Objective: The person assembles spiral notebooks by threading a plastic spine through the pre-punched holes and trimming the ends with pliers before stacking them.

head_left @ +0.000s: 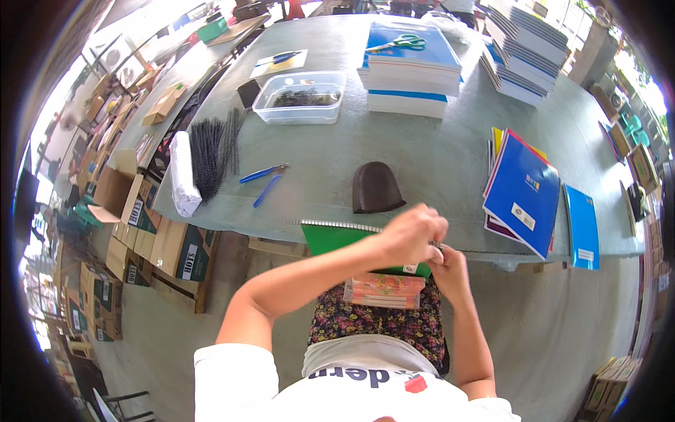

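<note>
A green spiral notebook lies at the table's near edge in front of me, its coil running along the far edge. My left hand reaches across the notebook to its right end, fingers pinched together. Close against it is my right hand, also closed, at the same corner. A small dark bit shows between the fingertips of both hands, too small to name. Below the notebook, over my lap, sits a clear packet with orange-pink print. Just beyond the hands stands a dark brown rounded pad.
Blue-handled cutting pliers, black plastic coils and a white roll lie at left. Behind are a clear tub and a book stack topped by green-handled scissors. Blue notebooks lie at right.
</note>
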The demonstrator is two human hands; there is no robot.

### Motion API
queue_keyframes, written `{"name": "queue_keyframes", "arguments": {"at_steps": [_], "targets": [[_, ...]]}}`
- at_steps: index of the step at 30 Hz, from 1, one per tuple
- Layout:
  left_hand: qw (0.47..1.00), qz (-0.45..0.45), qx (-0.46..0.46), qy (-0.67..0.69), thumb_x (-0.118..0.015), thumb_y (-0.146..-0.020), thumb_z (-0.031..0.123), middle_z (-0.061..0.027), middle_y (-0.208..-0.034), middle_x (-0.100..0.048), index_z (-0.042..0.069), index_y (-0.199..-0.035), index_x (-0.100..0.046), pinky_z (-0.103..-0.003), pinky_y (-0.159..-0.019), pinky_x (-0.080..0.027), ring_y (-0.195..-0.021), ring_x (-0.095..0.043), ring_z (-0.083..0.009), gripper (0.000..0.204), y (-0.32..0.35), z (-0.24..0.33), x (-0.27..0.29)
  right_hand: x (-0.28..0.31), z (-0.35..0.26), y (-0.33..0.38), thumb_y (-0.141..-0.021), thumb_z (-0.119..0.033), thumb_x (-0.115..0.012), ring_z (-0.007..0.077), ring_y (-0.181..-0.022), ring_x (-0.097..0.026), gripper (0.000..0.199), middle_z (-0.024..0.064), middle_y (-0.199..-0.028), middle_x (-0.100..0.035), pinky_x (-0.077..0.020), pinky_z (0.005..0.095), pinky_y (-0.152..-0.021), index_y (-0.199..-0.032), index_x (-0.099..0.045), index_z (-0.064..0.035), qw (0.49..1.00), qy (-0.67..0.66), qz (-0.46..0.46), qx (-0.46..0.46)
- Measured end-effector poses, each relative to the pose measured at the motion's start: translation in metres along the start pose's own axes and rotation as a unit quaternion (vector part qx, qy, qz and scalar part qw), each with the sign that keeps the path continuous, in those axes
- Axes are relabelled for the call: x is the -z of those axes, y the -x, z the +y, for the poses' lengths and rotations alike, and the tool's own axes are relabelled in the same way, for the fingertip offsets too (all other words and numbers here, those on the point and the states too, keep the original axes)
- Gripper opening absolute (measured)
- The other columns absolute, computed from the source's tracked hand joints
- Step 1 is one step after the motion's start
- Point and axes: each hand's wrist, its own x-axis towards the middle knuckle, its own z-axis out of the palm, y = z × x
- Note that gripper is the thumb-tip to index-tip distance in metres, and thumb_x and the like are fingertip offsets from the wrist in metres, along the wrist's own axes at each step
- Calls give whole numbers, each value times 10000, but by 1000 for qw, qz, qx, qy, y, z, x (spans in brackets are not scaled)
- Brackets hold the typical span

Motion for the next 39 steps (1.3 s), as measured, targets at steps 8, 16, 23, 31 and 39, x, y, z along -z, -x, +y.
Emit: {"name": "queue_keyframes", "arguments": {"at_steps": [8,16,23,31,39], "targets": [[867,-108,445,-195,-774,-576,194,-249,-1294,-421,73,-1355,-375,-404,-1016,-357,-1186,-429,-372,883,148,-189,170,-7,-101,-42,-785,-186,-688,274,-1019,-593,358,162,-1099,-617,-465,370,-868,-1091,-609,-18,975,61,-65,204],[897,115,417,97,-507,-737,123,-182,-904,-583,25,-993,-523,-353,-689,-465,-761,-583,-231,274,167,-69,90,-116,-118,-89,-744,-120,-667,334,-933,-619,330,178,-984,-653,-491,384,-817,-1056,-633,-20,926,155,-269,214],[832,141,402,354,-480,-799,173,-73,-806,-563,26,-1039,-513,-316,-571,-453,-632,-552,-169,284,186,-63,40,-128,-126,-94,-726,-18,-636,269,-836,-661,324,153,-925,-678,-520,348,-743,-1044,-668,-71,943,-30,-310,118],[912,64,401,58,-499,-822,169,-117,-887,-614,25,-1049,-527,-342,-592,-464,-662,-587,-207,270,179,-73,46,-132,-115,-89,-692,-27,-660,183,-709,-576,249,94,-941,-619,-483,297,-665,-932,-709,-68,935,16,-256,243],[547,75,374,745,-469,-919,294,-126,-810,-606,17,-956,-517,-359,-633,-479,-698,-591,-201,284,172,-39,56,-127,-117,-84,-660,-117,-706,294,-845,-599,186,127,-958,-561,-492,378,-731,-759,-648,30,959,92,-203,178]]}}
